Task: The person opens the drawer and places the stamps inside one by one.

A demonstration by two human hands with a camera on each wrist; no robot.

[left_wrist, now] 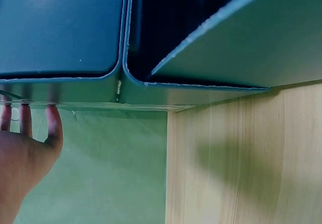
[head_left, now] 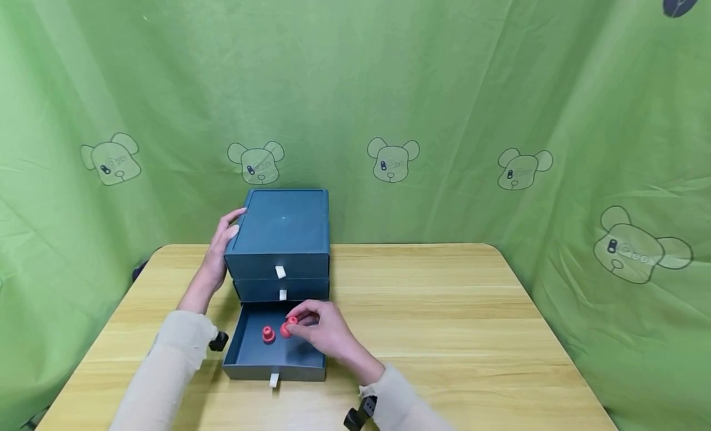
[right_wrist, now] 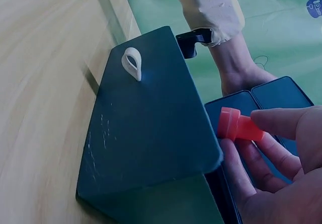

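A dark blue drawer unit (head_left: 286, 224) stands on the table, its bottom drawer (head_left: 250, 317) pulled out. My left hand (head_left: 216, 252) rests on the unit's left side, and the left wrist view shows its fingertips (left_wrist: 53, 116) against that wall. Over the open drawer, my right hand (head_left: 330, 332) pinches a red stepped peg (right_wrist: 239, 125) between thumb and fingers. The peg has one wide end and one narrower end. A second red peg (head_left: 268, 334) stands upright on the drawer floor, left of the right hand.
White loop tabs mark the drawer fronts, one on the open drawer's pull (head_left: 274, 380). The two upper drawers (head_left: 308, 266) are closed. The wooden table (head_left: 433, 332) extends to the right. A green curtain (head_left: 344, 79) hangs behind and at both sides.
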